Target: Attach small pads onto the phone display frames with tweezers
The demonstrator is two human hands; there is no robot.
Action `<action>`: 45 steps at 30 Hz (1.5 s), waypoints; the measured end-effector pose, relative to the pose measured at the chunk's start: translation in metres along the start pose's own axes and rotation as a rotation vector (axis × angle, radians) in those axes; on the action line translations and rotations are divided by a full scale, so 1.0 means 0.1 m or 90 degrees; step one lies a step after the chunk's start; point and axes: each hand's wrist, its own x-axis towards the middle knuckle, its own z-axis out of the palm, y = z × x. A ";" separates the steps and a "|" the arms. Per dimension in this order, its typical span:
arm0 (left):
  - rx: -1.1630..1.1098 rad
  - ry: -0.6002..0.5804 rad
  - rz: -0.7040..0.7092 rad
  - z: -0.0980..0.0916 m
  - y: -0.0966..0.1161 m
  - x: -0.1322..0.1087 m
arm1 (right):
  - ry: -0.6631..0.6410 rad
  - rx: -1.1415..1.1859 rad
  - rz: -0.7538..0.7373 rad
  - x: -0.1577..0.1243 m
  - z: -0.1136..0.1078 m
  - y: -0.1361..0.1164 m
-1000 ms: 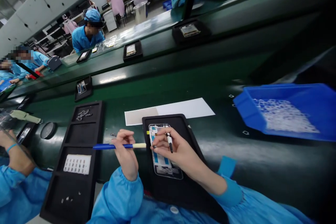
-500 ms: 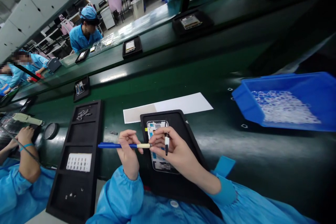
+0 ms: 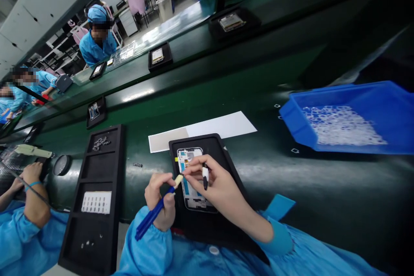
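My left hand (image 3: 161, 200) is closed round a blue pen-shaped tool (image 3: 149, 220) with a cream end. That cream end points up and right, close to the fingertips of my right hand (image 3: 215, 183). Those fingertips are pinched together on a tiny dark piece, too small to name. A slim black-and-white tool (image 3: 205, 176) is also tucked in my right hand, pointing down. Beneath both hands, an opened phone housing (image 3: 191, 203) with blue and white inner parts lies in a black tray (image 3: 223, 159), partly covered by my right hand.
To the left stands a black compartment tray (image 3: 93, 172) with small metal parts and a white card. A white paper strip (image 3: 220, 125) lies behind the phone tray. At right is a blue bin (image 3: 349, 148) of small white pieces. A co-worker's arm (image 3: 35, 198) is at far left.
The blue tool has swung from level to a slant, its blue end now low and left. My left hand has turned with it; my right hand stays near the cream end.
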 end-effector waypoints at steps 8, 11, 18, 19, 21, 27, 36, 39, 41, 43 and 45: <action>-0.003 -0.003 0.001 0.06 0.07 0.01 | 0.023 -0.029 -0.040 0.03 -0.04 -0.11; -0.054 0.037 -0.088 0.12 0.08 0.00 | 0.012 -0.010 -0.032 0.03 -0.08 -0.14; -0.306 0.096 -0.323 0.30 0.18 0.15 | -0.014 0.050 0.004 -0.02 -0.20 -0.19; -0.322 0.103 -0.333 0.31 0.19 0.18 | 0.000 0.039 -0.008 -0.01 -0.28 -0.20; -0.334 0.110 -0.337 0.31 0.22 0.22 | 0.081 -0.037 -0.056 0.05 -0.54 -0.23; -0.271 0.106 -0.288 0.22 0.18 0.22 | 0.514 -0.644 -0.077 0.26 -1.88 -0.51; -0.024 -0.082 -0.240 0.22 0.00 0.34 | 0.186 -0.615 -0.259 0.23 -1.30 -0.28; 0.021 -0.114 -0.272 0.23 -0.08 0.39 | -0.006 -0.598 -0.219 0.32 -0.88 -0.09; 0.030 -0.120 -0.270 0.24 -0.12 0.40 | -0.049 -0.612 -0.203 0.40 -0.73 0.01; 0.030 -0.125 -0.261 0.24 -0.15 0.40 | -0.067 -0.602 -0.199 0.44 -0.66 0.10; 0.034 -0.136 -0.253 0.24 -0.18 0.40 | -0.081 -0.575 -0.208 0.45 -0.63 0.17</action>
